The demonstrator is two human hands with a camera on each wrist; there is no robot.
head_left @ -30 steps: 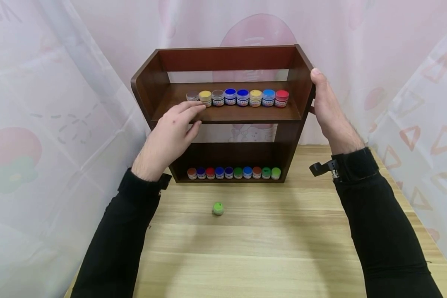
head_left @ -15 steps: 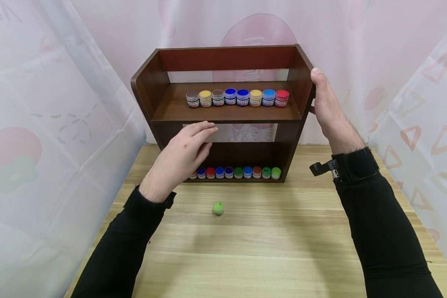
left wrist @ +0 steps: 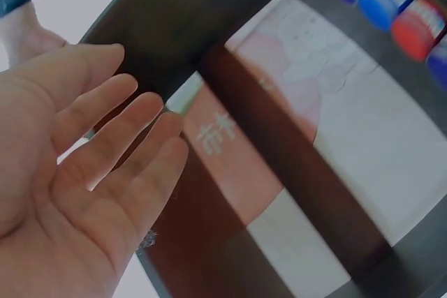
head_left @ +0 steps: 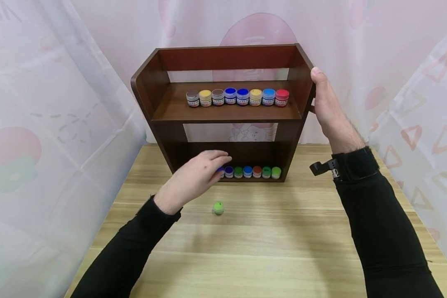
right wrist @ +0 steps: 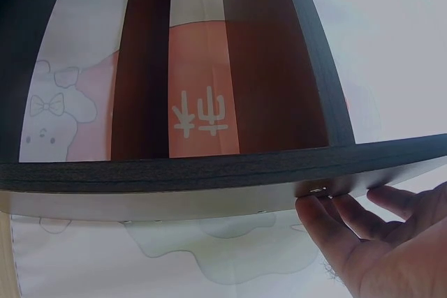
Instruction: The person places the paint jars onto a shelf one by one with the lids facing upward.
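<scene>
In the head view my left hand (head_left: 195,180), holding nothing, hovers in front of the lower shelf with its fingers extended. Just below it on the table stands a small green-lidded paint jar (head_left: 218,207). The dark brown wooden rack (head_left: 227,121) has two levels. My right hand (head_left: 329,109) rests against its right side; the right wrist view has the fingertips (right wrist: 314,207) touching the outer side panel. A row of paint jars (head_left: 243,97) lines the upper shelf. Another row of paint jars (head_left: 247,171) fills the bottom, its left end hidden behind my left hand.
The light wooden table (head_left: 260,244) extends in front of the rack. Printed curtains (head_left: 59,91) hang at the left, back and right. A black wrist strap with a small camera mount (head_left: 325,167) sits on the right forearm.
My left hand has come down and to the right, from the upper jars to before the lower row. The upper left jars are now uncovered. My right hand stays put.
</scene>
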